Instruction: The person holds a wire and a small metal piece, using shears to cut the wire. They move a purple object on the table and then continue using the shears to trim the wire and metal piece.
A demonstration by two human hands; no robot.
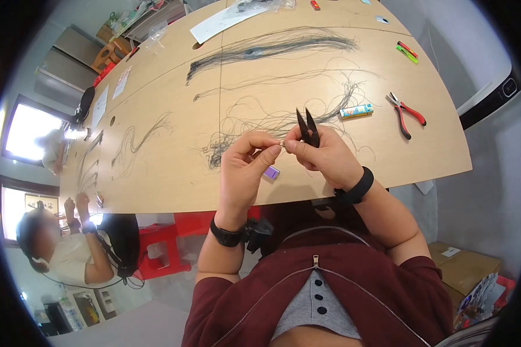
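Note:
Near the table's front edge, my left hand (246,165) pinches something tiny between thumb and index finger. My right hand (327,156) meets it there, its thumb and index finger pinching the same small spot, and also holds black-bladed snips (310,130) with the blades pointing away from me. What lies between the fingertips is too small to name. Just beyond both hands spreads a loose tangle of thin dark strands (217,151). A purple lighter-like item (271,172) lies beside my left hand, and a small blue and yellow box (356,111) is beyond my right.
Red-handled pliers (405,115) lie at the right on the wooden table (422,153). A long bundle of strands (272,51) lies farther back, near a white sheet (226,24). At the left, another person (69,254) sits at the table beside a red stool (162,251).

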